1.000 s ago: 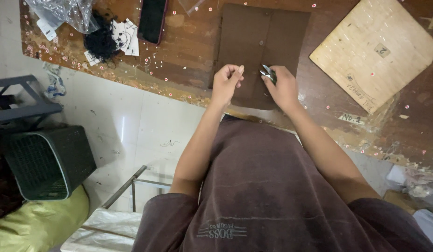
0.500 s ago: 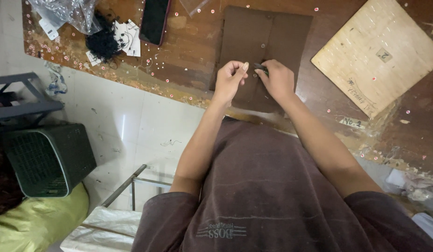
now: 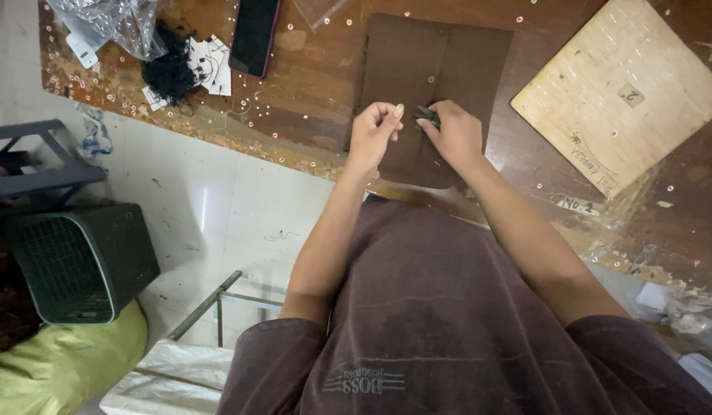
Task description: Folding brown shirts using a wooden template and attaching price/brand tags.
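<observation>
Packaging, tags and one dark screen on the far side of a wooden worktable.

At the far left corner lies a crumpled clear plastic bag [image 3: 110, 23], with a small white tag [image 3: 81, 50] beside it. Just right of it, white paper tags [image 3: 210, 65] lie beside a black tangle. A black phone [image 3: 254, 34] lies right of them, its screen dark. Another clear plastic bag [image 3: 323, 9] shows at the far edge. A small pale sticker [image 3: 580, 205] sits near the table's right edge.
</observation>
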